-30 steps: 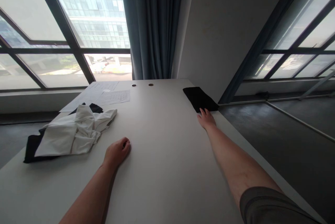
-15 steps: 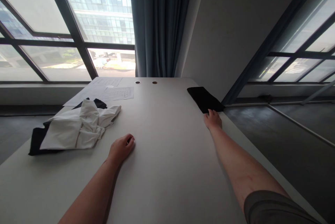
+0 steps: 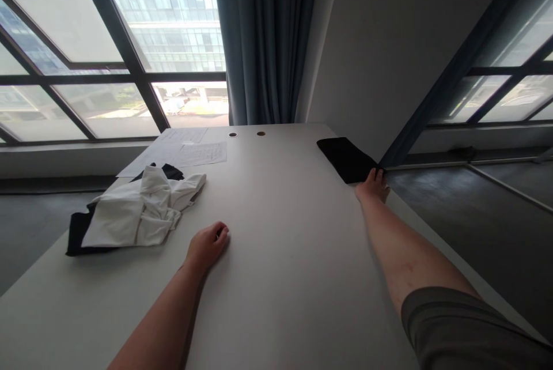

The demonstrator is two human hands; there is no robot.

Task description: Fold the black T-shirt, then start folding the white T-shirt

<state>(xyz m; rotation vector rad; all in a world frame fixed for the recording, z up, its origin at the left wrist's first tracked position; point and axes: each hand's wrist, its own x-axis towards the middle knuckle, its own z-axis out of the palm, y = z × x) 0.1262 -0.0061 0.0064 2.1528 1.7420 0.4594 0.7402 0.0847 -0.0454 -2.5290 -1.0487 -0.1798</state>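
Observation:
My right hand (image 3: 372,187) reaches to the near corner of a folded black cloth (image 3: 345,158) at the right edge of the white table (image 3: 280,255). Its fingers touch the cloth's corner and look slightly curled; no firm hold on the cloth shows. My left hand (image 3: 206,244) rests on the table near the middle, fingers loosely curled under, with nothing visible in it. A crumpled white garment (image 3: 142,212) lies on a black garment (image 3: 78,234) to the left of that hand, a short way off.
Paper sheets (image 3: 190,152) lie at the table's far left. Two round cable holes (image 3: 247,134) sit near the far edge. A blue curtain (image 3: 263,36) and large windows stand behind. The floor drops off past the table's right edge.
My right hand has slid to the right along the near edge of the black cloth to its corner. The view has shifted slightly. My left hand has stayed put.

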